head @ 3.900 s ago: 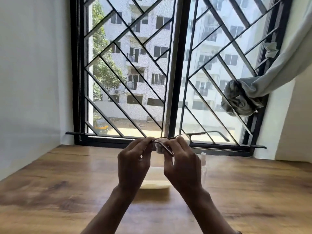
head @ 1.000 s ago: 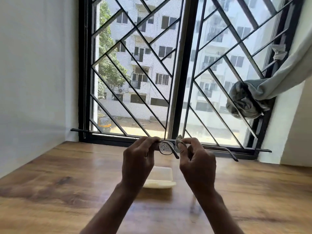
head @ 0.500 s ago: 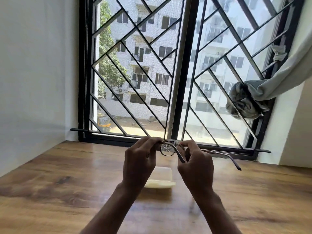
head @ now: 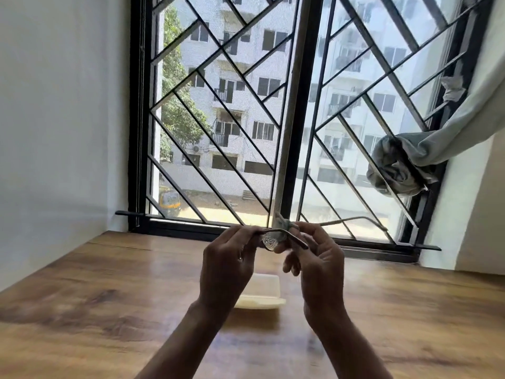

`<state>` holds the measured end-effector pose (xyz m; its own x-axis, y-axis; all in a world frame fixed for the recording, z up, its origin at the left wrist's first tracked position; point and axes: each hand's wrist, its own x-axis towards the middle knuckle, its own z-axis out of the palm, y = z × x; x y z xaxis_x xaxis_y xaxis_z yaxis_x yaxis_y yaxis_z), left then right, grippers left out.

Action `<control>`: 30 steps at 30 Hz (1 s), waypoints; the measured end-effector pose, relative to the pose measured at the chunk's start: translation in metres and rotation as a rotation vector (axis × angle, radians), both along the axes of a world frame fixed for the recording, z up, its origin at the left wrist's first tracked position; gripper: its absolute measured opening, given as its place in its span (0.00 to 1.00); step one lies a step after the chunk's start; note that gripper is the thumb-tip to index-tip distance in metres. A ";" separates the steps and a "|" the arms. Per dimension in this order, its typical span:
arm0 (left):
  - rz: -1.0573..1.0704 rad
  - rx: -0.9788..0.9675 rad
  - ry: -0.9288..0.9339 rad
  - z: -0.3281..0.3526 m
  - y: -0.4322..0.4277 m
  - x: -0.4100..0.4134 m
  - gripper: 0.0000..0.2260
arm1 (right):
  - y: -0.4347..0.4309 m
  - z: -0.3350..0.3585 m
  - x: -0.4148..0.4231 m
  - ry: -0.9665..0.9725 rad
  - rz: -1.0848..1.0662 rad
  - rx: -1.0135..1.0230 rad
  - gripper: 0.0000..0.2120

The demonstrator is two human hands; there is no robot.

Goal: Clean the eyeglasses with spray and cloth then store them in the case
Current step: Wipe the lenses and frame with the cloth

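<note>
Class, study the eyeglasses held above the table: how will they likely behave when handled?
Probably light: the eyeglasses hang from fingertip pinches of the left hand and right hand. Likely fragile: the temple arm looks wire-thin. Possibly slippery: droplets speckle the lens.

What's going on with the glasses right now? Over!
Left hand grips the eyeglasses by the frame; right hand pinches the cloth against them. Visible lens speckled with droplets. Case on the table below, nothing seen in the way.

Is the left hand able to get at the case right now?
Likely yes for reach: the case lies on the table just past the left hand, nothing between. But that hand holds the eyeglasses.
</note>
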<state>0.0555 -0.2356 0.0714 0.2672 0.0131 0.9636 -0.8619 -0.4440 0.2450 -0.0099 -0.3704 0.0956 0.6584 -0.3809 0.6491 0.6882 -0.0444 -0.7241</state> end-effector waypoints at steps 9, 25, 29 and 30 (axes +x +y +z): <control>-0.005 0.060 -0.027 0.001 -0.005 -0.004 0.03 | 0.005 -0.012 0.006 0.011 -0.131 -0.321 0.05; 0.032 0.162 -0.086 0.000 -0.009 -0.008 0.10 | -0.004 -0.011 0.003 -0.200 -0.469 -0.603 0.09; 0.041 0.150 -0.069 -0.001 -0.013 -0.011 0.08 | 0.001 -0.008 -0.002 -0.235 -0.521 -0.563 0.07; 0.030 0.123 -0.056 0.000 -0.014 -0.012 0.07 | 0.002 -0.008 -0.002 -0.236 -0.528 -0.541 0.06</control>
<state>0.0435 -0.2496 0.0717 0.2145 -0.0987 0.9717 -0.8587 -0.4931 0.1395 -0.0123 -0.3680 0.0879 0.3001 -0.1962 0.9335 0.6105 -0.7125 -0.3460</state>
